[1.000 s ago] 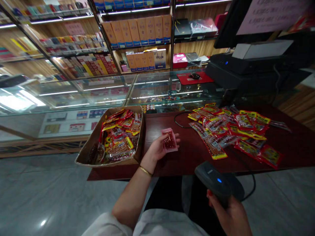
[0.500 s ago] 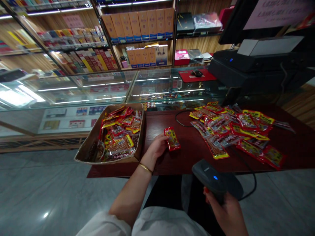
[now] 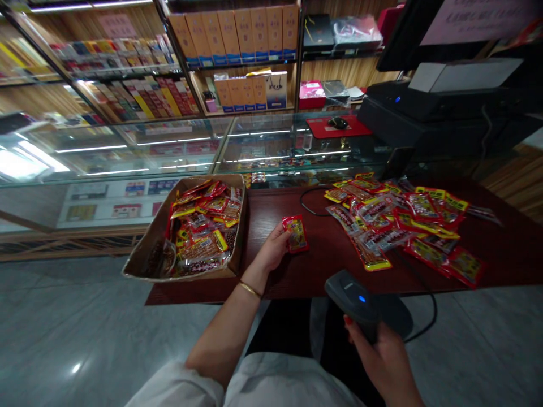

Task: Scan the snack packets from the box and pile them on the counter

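Left hand (image 3: 274, 247): thumb and fingers clamped on a red-and-yellow packet (image 3: 298, 236), between box (image 3: 146, 257) at left and pile (image 3: 379, 220) at right. Packet shows against the table (image 3: 275, 287); contact hard to judge. Right hand (image 3: 384, 353): clamped on the scanner (image 3: 350, 295), thumb along handle, blue light on.

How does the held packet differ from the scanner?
The held packet is red and yellow; the scanner is dark gray with a blue light. The held packet is flat; the scanner is bulkier. The left hand holds the held packet, the right hand the scanner. Each is in one hand.
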The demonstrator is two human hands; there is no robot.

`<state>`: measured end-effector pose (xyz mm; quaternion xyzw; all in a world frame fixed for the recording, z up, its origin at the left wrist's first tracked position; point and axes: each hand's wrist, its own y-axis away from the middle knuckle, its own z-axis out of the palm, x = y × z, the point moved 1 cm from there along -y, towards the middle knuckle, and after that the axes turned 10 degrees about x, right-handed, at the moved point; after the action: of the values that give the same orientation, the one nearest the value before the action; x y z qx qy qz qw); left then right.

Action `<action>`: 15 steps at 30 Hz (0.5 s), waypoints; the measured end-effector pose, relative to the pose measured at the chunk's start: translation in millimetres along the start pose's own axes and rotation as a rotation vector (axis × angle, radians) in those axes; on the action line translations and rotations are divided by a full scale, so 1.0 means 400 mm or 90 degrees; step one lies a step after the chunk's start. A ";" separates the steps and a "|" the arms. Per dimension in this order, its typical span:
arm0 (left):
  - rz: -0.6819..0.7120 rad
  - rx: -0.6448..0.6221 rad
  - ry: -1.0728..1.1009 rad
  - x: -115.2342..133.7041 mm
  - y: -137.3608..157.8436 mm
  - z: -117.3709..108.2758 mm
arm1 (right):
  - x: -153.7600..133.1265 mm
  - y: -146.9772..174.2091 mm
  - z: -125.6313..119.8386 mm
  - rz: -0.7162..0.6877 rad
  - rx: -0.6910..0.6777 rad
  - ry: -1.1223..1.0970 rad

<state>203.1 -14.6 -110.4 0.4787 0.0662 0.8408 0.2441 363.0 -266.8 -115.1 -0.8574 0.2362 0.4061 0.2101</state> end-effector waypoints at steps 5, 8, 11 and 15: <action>-0.005 0.035 0.003 -0.008 -0.010 -0.001 | -0.002 -0.008 0.000 -0.006 0.008 0.034; -0.001 0.045 0.004 -0.010 -0.013 -0.001 | 0.007 -0.013 -0.002 -0.019 -0.015 0.042; -0.004 0.034 0.004 -0.005 -0.010 -0.003 | 0.014 -0.018 -0.003 -0.020 -0.045 0.035; -0.001 0.015 -0.010 0.009 0.005 0.002 | -0.001 -0.019 -0.005 0.001 -0.029 0.025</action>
<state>201.5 -14.7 -106.5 0.4880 0.0749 0.8360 0.2397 368.1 -261.8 -112.2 -0.8694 0.2317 0.3948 0.1859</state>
